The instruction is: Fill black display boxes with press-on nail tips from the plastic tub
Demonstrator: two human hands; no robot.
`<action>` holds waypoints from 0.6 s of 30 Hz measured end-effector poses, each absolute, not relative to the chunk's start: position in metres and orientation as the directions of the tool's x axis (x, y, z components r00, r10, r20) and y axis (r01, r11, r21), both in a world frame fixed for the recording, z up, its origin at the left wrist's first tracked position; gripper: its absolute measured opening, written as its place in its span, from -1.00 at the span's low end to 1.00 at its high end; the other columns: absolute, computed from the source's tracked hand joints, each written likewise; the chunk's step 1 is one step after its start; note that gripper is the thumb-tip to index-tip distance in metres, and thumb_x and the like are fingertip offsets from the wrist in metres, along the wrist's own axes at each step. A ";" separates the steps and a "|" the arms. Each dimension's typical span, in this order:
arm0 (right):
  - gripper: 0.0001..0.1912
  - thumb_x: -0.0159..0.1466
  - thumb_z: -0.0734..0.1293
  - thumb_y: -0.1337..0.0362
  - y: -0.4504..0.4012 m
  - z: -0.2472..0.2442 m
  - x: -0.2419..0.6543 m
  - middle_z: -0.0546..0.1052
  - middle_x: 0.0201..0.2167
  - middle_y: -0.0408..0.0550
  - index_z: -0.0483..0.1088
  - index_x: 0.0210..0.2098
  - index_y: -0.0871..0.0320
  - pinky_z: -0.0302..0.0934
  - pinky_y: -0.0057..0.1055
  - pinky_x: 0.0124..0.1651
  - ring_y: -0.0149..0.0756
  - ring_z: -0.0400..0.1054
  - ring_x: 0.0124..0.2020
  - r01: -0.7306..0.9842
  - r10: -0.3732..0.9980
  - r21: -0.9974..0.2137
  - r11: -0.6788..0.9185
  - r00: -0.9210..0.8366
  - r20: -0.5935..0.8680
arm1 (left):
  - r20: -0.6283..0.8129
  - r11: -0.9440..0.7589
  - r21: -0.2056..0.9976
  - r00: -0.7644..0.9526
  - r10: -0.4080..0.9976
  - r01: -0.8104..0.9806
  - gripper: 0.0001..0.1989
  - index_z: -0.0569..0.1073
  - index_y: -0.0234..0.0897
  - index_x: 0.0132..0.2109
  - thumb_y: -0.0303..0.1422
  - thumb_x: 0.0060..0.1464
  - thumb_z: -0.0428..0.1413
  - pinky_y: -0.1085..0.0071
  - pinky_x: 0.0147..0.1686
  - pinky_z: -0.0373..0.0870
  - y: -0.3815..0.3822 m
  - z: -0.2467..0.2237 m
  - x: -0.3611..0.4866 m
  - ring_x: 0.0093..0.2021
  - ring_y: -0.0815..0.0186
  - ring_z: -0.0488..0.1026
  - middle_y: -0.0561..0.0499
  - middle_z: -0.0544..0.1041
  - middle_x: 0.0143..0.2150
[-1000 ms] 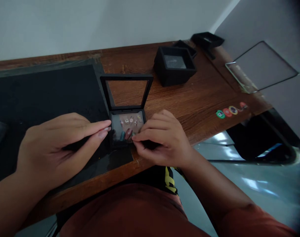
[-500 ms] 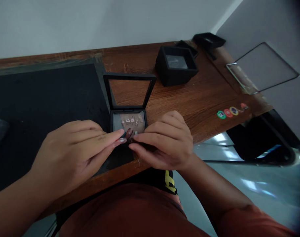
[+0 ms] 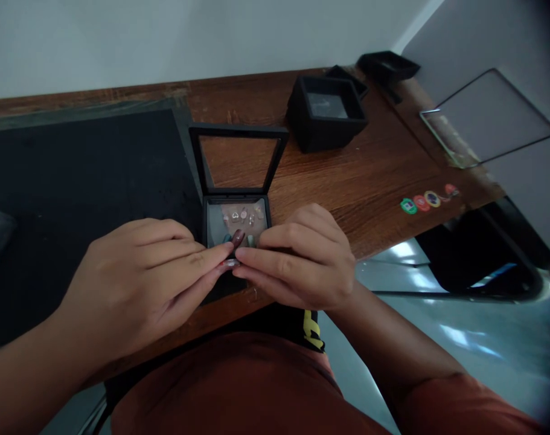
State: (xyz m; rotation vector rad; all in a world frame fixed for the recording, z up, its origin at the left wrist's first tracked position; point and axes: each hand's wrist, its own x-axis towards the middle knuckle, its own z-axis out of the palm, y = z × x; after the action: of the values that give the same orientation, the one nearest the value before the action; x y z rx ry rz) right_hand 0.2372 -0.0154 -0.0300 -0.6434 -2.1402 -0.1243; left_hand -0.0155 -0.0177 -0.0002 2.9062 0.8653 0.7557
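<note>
Shiny piece in left fingertip grip

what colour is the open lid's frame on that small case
The lid's frame is black, seen in the head view.

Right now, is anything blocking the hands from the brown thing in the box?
Nothing visible: the lid stands open at the back of the box, and the left hand and right hand are right by the brown thing.

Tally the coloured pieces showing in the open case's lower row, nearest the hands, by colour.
Brown piece: 1
Teal piece: 1
Pale green piece: 1
Total: 3 in view; the left hand and right hand hide part of the case.
</note>
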 end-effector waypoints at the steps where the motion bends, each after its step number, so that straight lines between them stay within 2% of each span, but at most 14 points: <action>1: -0.82 0.36 0.55 0.16 -0.015 -0.030 0.237 0.64 -0.33 -0.20 0.60 -0.11 0.09 0.16 -0.27 -0.30 -0.37 0.40 -0.37 0.488 0.402 -0.141 0.862 -0.486 0.776 | 0.444 -0.848 0.143 0.733 0.515 0.510 -0.84 0.61 -0.27 0.04 -0.44 0.38 0.17 0.18 -0.27 0.52 -0.018 0.000 -0.015 -0.28 0.19 0.59 0.01 0.70 -0.26; 5: -0.94 0.40 0.49 0.26 -0.015 -0.030 0.237 0.62 -0.34 -0.23 0.58 -0.12 0.06 0.16 -0.29 -0.32 -0.40 0.39 -0.38 0.479 0.406 -0.155 0.864 -0.481 0.777 | 0.444 -0.863 0.119 0.751 0.489 0.491 -0.84 0.62 -0.26 0.02 -0.42 0.39 0.16 0.19 -0.25 0.53 -0.018 -0.001 -0.016 -0.27 0.19 0.61 0.02 0.70 -0.27; 8: -0.93 0.39 0.48 0.35 -0.016 -0.030 0.238 0.61 -0.33 -0.21 0.61 -0.16 0.06 0.18 -0.31 -0.35 -0.40 0.36 -0.39 0.462 0.415 -0.181 0.868 -0.474 0.776 | 0.439 -0.870 0.122 0.760 0.479 0.478 -0.80 0.61 -0.24 0.07 -0.44 0.39 0.15 0.20 -0.25 0.52 -0.019 -0.002 -0.017 -0.26 0.19 0.60 0.04 0.71 -0.26; 12: -0.90 0.33 0.53 0.37 -0.018 -0.029 0.239 0.62 -0.32 -0.17 0.64 -0.16 0.10 0.26 -0.33 -0.37 -0.38 0.37 -0.39 0.439 0.412 -0.196 0.877 -0.475 0.778 | 0.432 -0.873 0.136 0.765 0.478 0.468 -0.80 0.62 -0.23 0.07 -0.45 0.38 0.16 0.18 -0.26 0.52 -0.018 -0.002 -0.017 -0.25 0.18 0.60 0.05 0.71 -0.25; 18: -0.93 0.42 0.49 0.34 -0.020 -0.027 0.238 0.64 -0.32 -0.21 0.65 -0.18 0.04 0.26 -0.43 -0.37 -0.45 0.45 -0.34 0.425 0.427 -0.224 0.877 -0.479 0.767 | 0.430 -0.867 0.131 0.760 0.487 0.480 -0.85 0.62 -0.26 -0.01 -0.43 0.39 0.14 0.15 -0.38 0.47 -0.017 -0.001 -0.017 -0.32 0.17 0.59 0.02 0.71 -0.28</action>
State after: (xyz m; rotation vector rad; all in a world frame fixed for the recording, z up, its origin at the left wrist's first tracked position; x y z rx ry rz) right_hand 0.2375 -0.0202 -0.0273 -0.6133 -2.1295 0.0037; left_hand -0.0167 -0.0170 -0.0010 2.9352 0.8062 0.7227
